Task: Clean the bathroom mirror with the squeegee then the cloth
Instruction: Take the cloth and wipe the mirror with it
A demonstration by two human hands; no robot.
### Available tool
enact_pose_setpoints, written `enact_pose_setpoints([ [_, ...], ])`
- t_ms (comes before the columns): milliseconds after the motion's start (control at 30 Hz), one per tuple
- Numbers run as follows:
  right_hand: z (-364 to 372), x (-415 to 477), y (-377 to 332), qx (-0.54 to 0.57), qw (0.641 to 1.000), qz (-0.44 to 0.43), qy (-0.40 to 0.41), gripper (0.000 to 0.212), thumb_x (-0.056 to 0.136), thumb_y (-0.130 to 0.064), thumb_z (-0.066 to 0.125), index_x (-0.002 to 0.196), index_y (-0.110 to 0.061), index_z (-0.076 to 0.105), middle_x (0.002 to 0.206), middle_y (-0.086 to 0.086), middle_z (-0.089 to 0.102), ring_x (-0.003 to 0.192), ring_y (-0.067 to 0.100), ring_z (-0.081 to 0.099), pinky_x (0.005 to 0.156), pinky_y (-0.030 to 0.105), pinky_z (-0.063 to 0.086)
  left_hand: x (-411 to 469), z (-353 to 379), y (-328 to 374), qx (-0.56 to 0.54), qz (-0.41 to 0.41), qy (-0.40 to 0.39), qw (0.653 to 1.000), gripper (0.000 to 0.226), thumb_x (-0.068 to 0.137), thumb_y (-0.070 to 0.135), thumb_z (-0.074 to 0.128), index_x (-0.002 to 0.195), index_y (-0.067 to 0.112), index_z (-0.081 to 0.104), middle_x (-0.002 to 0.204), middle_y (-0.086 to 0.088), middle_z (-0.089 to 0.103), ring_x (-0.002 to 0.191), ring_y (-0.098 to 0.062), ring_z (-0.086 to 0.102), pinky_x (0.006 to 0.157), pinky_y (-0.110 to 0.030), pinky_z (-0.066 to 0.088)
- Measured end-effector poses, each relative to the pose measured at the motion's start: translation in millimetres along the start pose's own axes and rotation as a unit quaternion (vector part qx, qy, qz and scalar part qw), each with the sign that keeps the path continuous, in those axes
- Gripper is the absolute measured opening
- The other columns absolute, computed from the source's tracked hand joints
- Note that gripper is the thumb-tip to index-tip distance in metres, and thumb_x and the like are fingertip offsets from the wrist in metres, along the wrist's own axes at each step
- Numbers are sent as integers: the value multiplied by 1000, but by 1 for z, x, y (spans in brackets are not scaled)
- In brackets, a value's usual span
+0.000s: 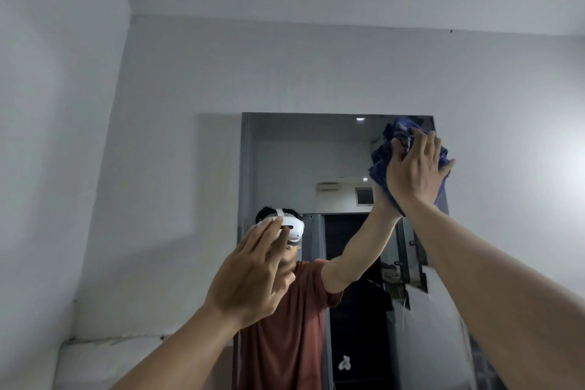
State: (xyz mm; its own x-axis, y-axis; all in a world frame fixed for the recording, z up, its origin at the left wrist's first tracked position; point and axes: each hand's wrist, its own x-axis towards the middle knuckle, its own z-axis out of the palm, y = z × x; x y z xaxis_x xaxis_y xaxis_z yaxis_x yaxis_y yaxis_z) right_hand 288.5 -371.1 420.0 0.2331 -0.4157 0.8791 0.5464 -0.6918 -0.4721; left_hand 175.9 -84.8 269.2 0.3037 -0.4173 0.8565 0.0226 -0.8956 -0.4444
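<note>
Head view, wide angle, tilted up toward wall and ceiling.

Mirror (316, 152): tall, frameless, fixed to a pale grey wall (158, 136); top edge well below the ceiling line. Reflection of a person in a rust-red shirt with a white headset, plus a dark doorway behind.

Cloth (384, 152): dark blue, crumpled, pressed against the glass at the mirror's upper right corner, partly overlapping the right edge.

Right hand (411, 171): raised high, palm flat on the cloth, fingers spread and curled lightly over the bunched fabric; clamped on cloth against glass. Forearm running down to the lower right corner.

Left hand (250, 275): raised in front of the mirror's lower left part, open, fingers loosely extended and slightly apart, holding nothing; contact with the glass not determinable.

Hands well apart, right higher than left.

Small white scrap (344, 362): seen in the mirror's lower part, nature unclear.
</note>
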Motion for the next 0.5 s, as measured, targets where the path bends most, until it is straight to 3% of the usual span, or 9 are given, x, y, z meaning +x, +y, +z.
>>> enact_pose_setpoints([
  [233,14,-43,-35,-7,999,-21,-31,57,104,-52,24,151,-21,33,167,10,18,155,26,8,121,63,-3,-8,-4,7,-9,-23,-7,1000,72,93,49,55,150,6,40,157,-14,38,148,-28,31,118,-42,35],
  [400,35,-70,-93,-28,984,-161,-65,54,105,-47,29,153,-23,35,164,14,24,153,31,15,120,66,2,-55,8,29,-49,-46,-22,997,70,93,49,57,147,6,45,154,-13,43,145,-27,37,112,-42,43],
  [500,43,-91,-122,-35,952,-285,-102,54,106,-45,31,154,-21,33,163,12,28,153,32,17,120,67,3,-75,14,37,-44,-63,-39,996,71,90,46,59,146,6,46,156,-14,41,145,-28,36,112,-42,43],
])
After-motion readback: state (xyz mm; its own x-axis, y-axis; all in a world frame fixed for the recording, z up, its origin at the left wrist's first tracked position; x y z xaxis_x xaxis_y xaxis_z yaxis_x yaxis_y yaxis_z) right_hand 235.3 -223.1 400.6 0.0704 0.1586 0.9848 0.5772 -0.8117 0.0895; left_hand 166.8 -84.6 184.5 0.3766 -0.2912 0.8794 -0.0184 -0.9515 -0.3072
